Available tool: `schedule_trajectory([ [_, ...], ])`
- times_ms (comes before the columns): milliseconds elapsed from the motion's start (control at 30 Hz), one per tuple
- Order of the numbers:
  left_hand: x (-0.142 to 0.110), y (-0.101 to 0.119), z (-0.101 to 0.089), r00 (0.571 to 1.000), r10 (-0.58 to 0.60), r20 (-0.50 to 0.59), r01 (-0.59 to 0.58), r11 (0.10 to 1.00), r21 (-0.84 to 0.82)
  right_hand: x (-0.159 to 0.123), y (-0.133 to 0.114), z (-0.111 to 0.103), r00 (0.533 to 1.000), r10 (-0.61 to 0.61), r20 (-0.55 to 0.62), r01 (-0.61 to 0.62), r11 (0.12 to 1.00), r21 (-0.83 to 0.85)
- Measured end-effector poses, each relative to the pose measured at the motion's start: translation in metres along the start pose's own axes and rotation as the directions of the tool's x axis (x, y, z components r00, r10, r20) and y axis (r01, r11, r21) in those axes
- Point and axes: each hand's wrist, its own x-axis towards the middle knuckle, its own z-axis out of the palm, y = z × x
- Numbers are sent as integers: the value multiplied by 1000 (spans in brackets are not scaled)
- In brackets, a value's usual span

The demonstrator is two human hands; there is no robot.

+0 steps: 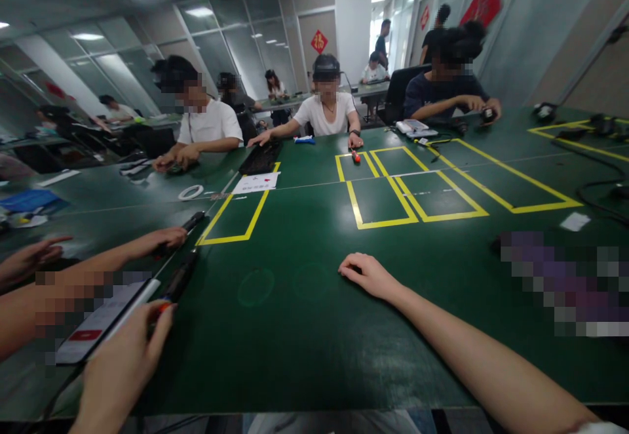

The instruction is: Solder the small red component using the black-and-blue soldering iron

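At eight o'clock the left hand [122, 349] grips the orange end of a black tool [181, 276], seemingly a holding step calling for steadiness, while at five the right hand [369, 278] rests loosely curled, apparently empty, on the desk [295, 355].

Green table [295, 355], yellow outlines [226, 240], white ring [200, 189]

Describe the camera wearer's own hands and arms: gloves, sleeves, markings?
Left grip: human hand, no glove, ring or band visible; no sleeve in view. Right grip: same, slender bare forearm, with what looks like a light sleeve edge at the frame corner. No cables or markings visible on either.
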Motion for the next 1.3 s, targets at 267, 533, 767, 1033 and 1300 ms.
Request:
schedule_trajectory([
  [267, 20, 186, 0, 828, 556, 67, -420, 695, -584, -2, 0, 1, 998, 67, -12, -63, 974, 216],
  [533, 36, 265, 48, 648, 751, 127, -182, 314, -932, -3, 4, 4, 999, 47, -10, -39, 926, 377],
  [767, 29, 266, 72, 585, 794, 167, 4, 204, -979, 0, -1, 2, 999, 42, 8, -42, 896, 441],
  [1033, 31, 263, 80, 661, 743, 107, -26, 164, -986, 0, 1, 3, 994, 70, -88, -29, 919, 394],
  [1300, 26, 263, 75, 660, 743, 110, -76, 211, -974, 0, 3, 2, 993, 66, -97, -31, 944, 329],
])
